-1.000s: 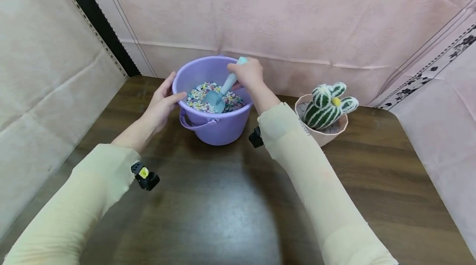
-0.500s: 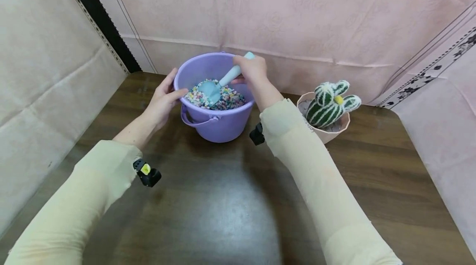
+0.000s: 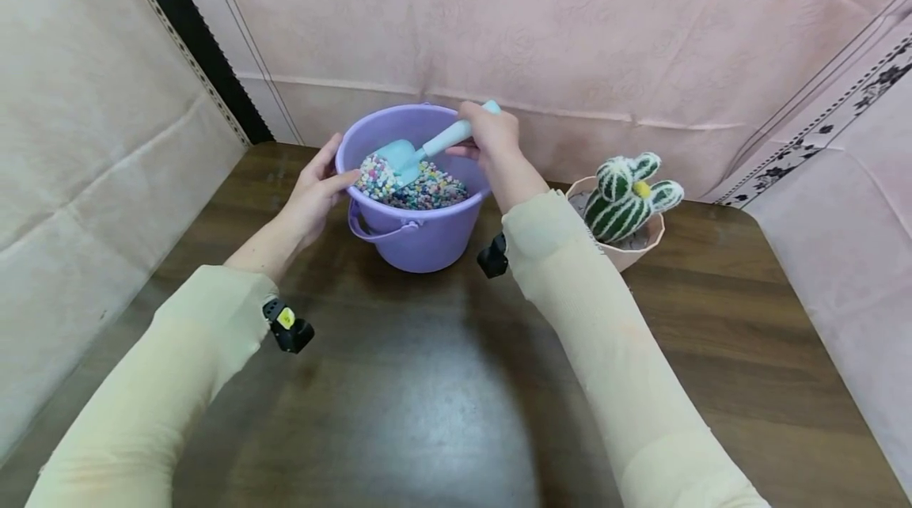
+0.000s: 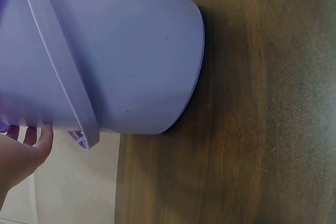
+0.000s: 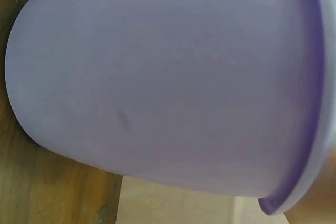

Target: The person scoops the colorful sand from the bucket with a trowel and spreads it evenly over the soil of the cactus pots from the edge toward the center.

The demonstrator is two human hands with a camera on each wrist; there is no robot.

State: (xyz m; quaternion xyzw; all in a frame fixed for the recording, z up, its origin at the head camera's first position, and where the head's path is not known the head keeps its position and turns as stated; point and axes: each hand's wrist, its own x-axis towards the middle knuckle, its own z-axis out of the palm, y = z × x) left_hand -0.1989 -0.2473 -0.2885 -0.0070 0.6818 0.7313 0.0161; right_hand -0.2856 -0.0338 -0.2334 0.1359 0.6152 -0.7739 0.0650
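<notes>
A purple bucket [image 3: 427,243] stands upright on the table, partly filled with small multicoloured beads [image 3: 435,190]. My left hand [image 3: 313,191] grips its left rim, thumb over the edge; several fingertips press the outer wall in the left wrist view. My right hand [image 3: 493,132] holds the handle of a light-blue toy shovel [image 3: 402,160] over the right rim. Its blade tilts down to the left among the beads. In the right wrist view the bucket's outer wall [image 5: 168,87] fills most of the picture and hides the shovel.
A knitted cactus [image 3: 620,207] in a pale pink pot [image 3: 627,256] stands right of the bucket, beside my right forearm. Pink cloth [image 3: 570,33] hangs behind the wooden table [image 3: 413,381], with more cloth at both sides.
My right hand has moved slightly right, and the shovel handle has tipped flatter. Its blade has shifted up and left, showing more above the beads. The left hand keeps its place on the rim.
</notes>
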